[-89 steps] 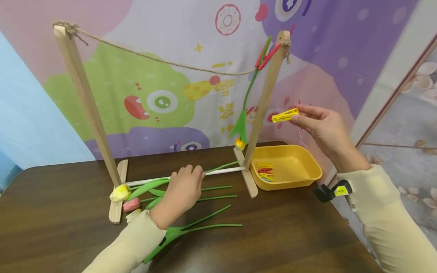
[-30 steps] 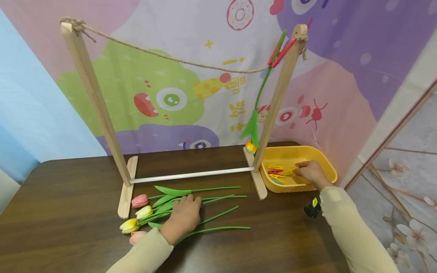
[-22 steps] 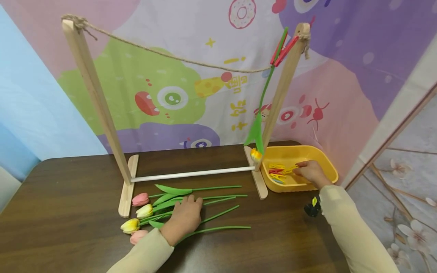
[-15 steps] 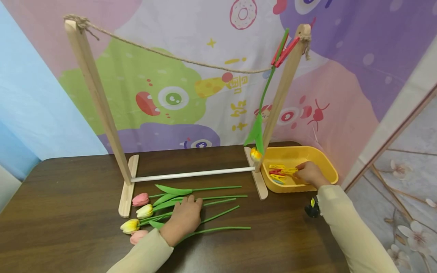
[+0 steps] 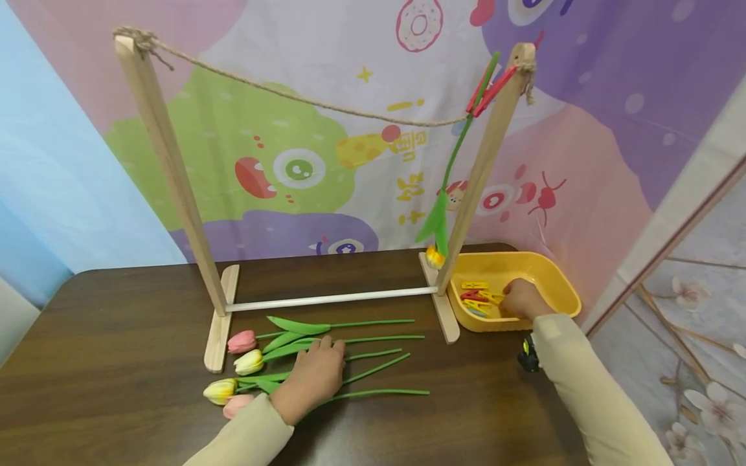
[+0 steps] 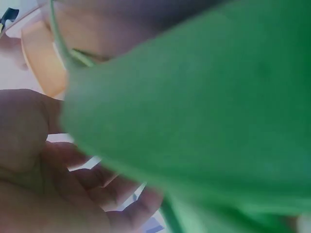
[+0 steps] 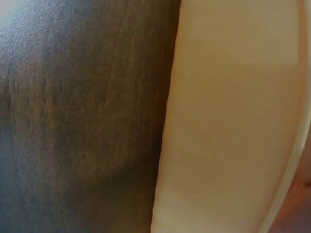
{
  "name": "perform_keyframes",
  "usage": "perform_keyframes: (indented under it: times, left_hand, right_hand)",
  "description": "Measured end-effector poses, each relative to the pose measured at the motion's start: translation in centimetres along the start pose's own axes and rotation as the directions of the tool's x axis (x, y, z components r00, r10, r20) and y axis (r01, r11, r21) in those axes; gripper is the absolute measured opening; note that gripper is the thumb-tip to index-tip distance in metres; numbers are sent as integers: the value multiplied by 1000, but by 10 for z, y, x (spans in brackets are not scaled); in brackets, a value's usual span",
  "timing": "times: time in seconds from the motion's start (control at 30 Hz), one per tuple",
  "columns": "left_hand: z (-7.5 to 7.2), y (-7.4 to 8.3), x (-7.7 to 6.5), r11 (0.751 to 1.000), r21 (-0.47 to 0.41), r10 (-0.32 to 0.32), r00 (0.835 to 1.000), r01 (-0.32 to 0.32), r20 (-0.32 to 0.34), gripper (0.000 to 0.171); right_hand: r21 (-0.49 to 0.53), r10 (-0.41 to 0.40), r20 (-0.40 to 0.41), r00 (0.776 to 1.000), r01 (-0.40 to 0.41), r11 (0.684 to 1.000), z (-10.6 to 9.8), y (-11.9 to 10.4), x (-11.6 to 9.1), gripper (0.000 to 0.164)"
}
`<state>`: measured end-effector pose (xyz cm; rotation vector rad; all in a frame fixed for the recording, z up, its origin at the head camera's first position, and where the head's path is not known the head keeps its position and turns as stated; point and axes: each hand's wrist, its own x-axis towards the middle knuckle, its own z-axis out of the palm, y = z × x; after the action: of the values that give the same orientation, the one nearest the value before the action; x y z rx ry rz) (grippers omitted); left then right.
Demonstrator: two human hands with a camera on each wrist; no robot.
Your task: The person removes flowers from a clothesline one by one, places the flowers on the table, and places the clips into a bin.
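My left hand (image 5: 313,375) lies over several artificial tulips on the table, palm down across their green leaves (image 5: 297,349) and stems. In the left wrist view its fingers (image 6: 104,187) bend loosely beside a large green leaf (image 6: 189,107). Pink, white and yellow heads, such as the pink tulip (image 5: 241,342), point left. My right hand (image 5: 522,299) reaches into the yellow basin (image 5: 548,278), fingers downward at a yellow clothespin (image 5: 493,298); its fingertips are hidden, so I cannot tell whether they grip it. Red, yellow and blue clothespins (image 5: 474,296) lie beside it.
A wooden frame stands behind the tulips, with a left post (image 5: 171,175), right post (image 5: 486,168) and white rod (image 5: 332,299). From its sagging twine (image 5: 309,102), a red clothespin (image 5: 492,90) holds an upside-down tulip (image 5: 440,220). A patterned cloth (image 5: 326,213) hangs behind.
The right hand has come down from the air with a yellow clothespin into the basin. The left hand has moved a yellow tulip from near the rod to the others in front.
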<state>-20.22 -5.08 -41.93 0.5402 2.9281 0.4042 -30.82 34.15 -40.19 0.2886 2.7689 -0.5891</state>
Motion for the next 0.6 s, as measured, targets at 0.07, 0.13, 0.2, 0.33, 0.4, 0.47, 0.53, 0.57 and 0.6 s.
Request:
perform_keyframes:
  times: [0.07, 0.13, 0.2, 0.33, 0.4, 0.47, 0.53, 0.57, 0.6]
  left_hand:
    - [-5, 3, 1, 999, 11, 30, 999, -30, -31, 15]
    - [-12, 7, 3, 998, 1, 67, 996, -67, -63, 13]
    - [-23, 11, 6, 993, -21, 111, 986, -114, -121, 12]
    - [-53, 24, 18, 972, -105, 174, 941, -212, -291, 12]
    - [-70, 31, 25, 952, -169, 179, 912, -255, -369, 13]
    - [-87, 39, 32, 926, -239, 172, 888, -293, -426, 15]
    - [-104, 47, 40, 896, -303, 158, 870, -325, -467, 16]
    - [-112, 51, 43, 881, -328, 152, 862, -340, -484, 17]
    - [-120, 56, 47, 868, -350, 148, 856, -353, -496, 18]
  right_hand:
    - [11, 1, -4, 1000, -1, 1000, -4, 1, -5, 52]
    - [8, -18, -27, 999, 18, 1000, -10, 1, -11, 49]
    - [-7, -58, -74, 996, 57, 998, -18, 1, -16, 45]
    - [-32, -130, -210, 969, 126, 991, -42, -8, -27, 40]
    - [-6, -152, -299, 942, 158, 987, -55, -16, -35, 38]
    - [32, -181, -404, 897, 211, 977, -69, -26, -45, 36]
    - [74, -206, -523, 827, 284, 956, -82, -38, -55, 34]
    - [90, -211, -582, 785, 320, 943, -89, -44, -60, 32]
    - [95, -218, -639, 737, 358, 929, -96, -50, -65, 30]
